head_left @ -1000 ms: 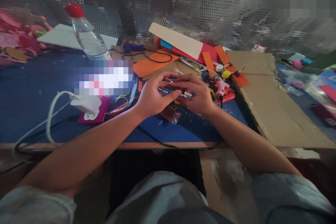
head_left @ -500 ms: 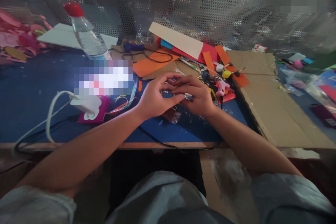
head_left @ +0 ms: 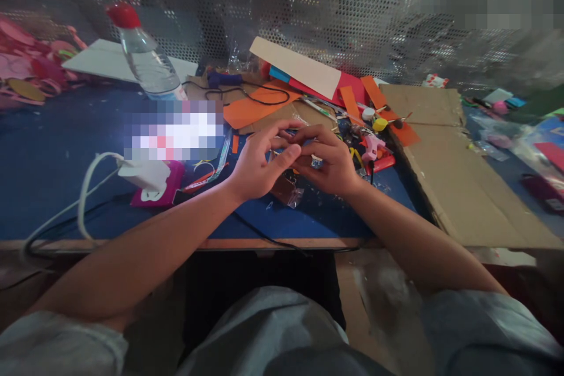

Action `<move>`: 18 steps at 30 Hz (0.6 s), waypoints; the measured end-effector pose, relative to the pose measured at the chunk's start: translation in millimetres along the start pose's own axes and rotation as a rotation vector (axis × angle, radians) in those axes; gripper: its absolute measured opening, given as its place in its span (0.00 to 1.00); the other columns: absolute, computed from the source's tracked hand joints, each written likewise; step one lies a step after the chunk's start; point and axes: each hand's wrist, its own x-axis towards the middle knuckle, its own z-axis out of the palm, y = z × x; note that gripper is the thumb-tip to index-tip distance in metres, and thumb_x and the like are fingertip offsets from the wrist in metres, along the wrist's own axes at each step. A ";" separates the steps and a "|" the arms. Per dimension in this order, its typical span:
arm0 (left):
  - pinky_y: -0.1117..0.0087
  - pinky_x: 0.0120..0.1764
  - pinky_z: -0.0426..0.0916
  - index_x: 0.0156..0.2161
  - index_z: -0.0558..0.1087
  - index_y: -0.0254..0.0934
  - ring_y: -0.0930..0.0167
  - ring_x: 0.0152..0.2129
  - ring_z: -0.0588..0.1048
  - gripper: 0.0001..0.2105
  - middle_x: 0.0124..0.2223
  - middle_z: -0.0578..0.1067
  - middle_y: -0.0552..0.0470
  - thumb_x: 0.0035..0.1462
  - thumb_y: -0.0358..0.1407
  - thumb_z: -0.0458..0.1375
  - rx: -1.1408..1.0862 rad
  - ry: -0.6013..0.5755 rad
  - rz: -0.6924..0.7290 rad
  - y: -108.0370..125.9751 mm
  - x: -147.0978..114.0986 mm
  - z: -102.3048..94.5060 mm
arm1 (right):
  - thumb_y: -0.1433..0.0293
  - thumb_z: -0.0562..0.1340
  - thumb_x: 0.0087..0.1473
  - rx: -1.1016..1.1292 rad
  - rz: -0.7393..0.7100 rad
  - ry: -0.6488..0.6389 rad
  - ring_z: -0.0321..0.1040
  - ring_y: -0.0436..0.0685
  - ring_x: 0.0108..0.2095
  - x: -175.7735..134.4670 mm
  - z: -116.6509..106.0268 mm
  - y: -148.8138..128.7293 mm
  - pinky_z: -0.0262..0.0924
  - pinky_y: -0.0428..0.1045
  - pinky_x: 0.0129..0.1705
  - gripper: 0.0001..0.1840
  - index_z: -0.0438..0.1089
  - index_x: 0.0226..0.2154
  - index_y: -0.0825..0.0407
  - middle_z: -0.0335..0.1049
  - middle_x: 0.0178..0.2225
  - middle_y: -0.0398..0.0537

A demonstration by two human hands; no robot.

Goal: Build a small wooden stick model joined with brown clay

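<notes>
Over the blue table (head_left: pixel 317 220), my left hand (head_left: pixel 262 164) and my right hand (head_left: pixel 330 161) meet at the fingertips. Both have curled fingers, and the left thumb lies against the right fingers. Whatever is pinched between them, if anything, is hidden. Below the hands lies a brown piece in clear plastic wrap (head_left: pixel 288 192). A pink glue gun (head_left: pixel 373 147) rests just right of my right hand, near a red object (head_left: pixel 382 163) and a small yellow cap (head_left: pixel 379 124).
A red-capped bottle (head_left: pixel 152 64) leans at back left, behind a magenta power socket (head_left: pixel 174 182) with a white plug (head_left: pixel 143 175). Orange sheets (head_left: pixel 255 104) and a cream sheet (head_left: pixel 299 67) lie behind the hands. Cardboard (head_left: pixel 476 182) covers the right side. A black cable (head_left: pixel 264 236) crosses the front.
My left thumb has lifted slightly and shifted left against the right fingers. The right fingers have bent a little more. The things on the table stay where they were.
</notes>
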 end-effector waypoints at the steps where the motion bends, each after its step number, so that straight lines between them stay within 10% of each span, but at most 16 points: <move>1: 0.54 0.61 0.78 0.65 0.77 0.41 0.58 0.54 0.84 0.29 0.51 0.86 0.42 0.73 0.61 0.60 0.007 0.013 0.005 -1.2 -0.1 -1.3 | 0.62 0.73 0.67 -0.008 0.012 0.002 0.82 0.62 0.51 0.7 -0.5 -1.3 0.82 0.61 0.53 0.03 0.82 0.44 0.39 0.80 0.51 0.51; 18: 0.48 0.64 0.75 0.63 0.76 0.41 0.58 0.54 0.85 0.23 0.54 0.86 0.43 0.66 0.43 0.66 0.134 0.011 0.009 5.1 -1.1 1.7 | 0.61 0.71 0.69 0.023 0.020 0.035 0.80 0.61 0.50 2.3 -1.4 -3.1 0.79 0.61 0.52 0.04 0.83 0.42 0.41 0.80 0.49 0.50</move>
